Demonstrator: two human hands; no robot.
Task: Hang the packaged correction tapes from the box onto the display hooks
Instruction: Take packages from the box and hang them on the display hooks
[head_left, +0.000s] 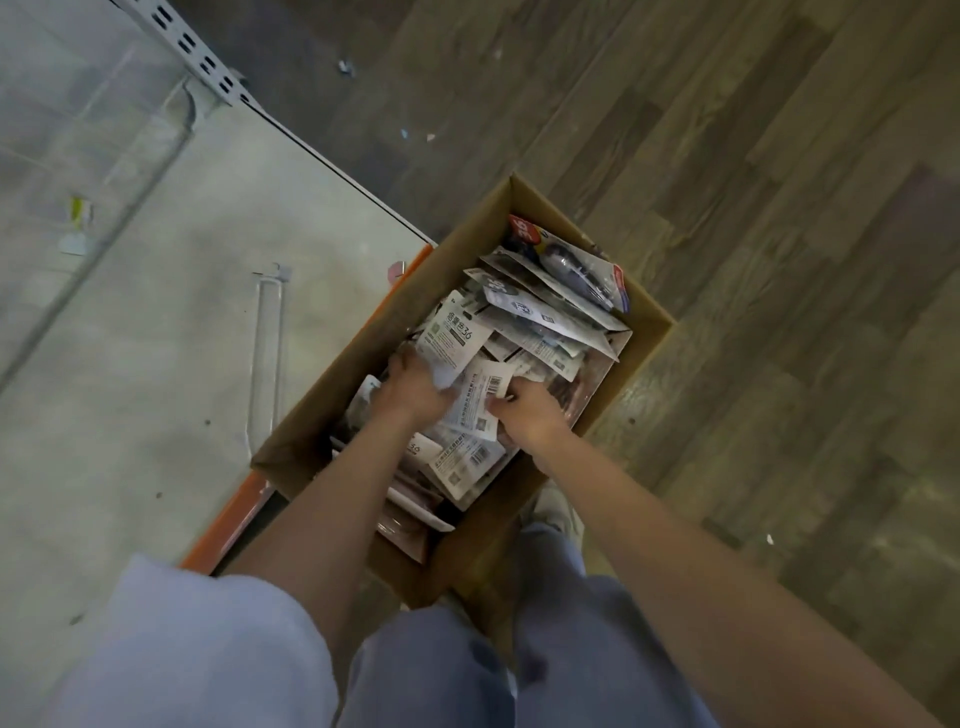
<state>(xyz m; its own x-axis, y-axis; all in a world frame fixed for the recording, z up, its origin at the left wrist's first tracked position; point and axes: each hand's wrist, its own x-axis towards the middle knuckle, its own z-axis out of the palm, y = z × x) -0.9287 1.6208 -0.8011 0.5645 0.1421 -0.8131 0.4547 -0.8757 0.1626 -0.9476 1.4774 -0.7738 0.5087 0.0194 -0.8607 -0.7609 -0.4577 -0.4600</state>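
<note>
Currently, a white hook (266, 343) lies on the shelf (156, 364) left of the box (374, 332). Inside, left hand (415, 387) grasps one packaged tape (451, 338); right hand (527, 413) pinches another packet (480, 395). Open floor (753, 208) rightward.

From my remote seat, the head camera looks straight down on a wood-plank floor (753, 208), its grey-brown boards running diagonally across the right of the frame. An open cardboard box (644, 312) stands on it, packed with a loose heap of packets (545, 322), one long side just beside the orange edge (244, 512) of a pale base shelf (171, 364) that fills the left. A white wire hook (267, 358) lies flat on that shelf. Small scraps of litter (345, 66) dot the floor beyond the box.
</note>
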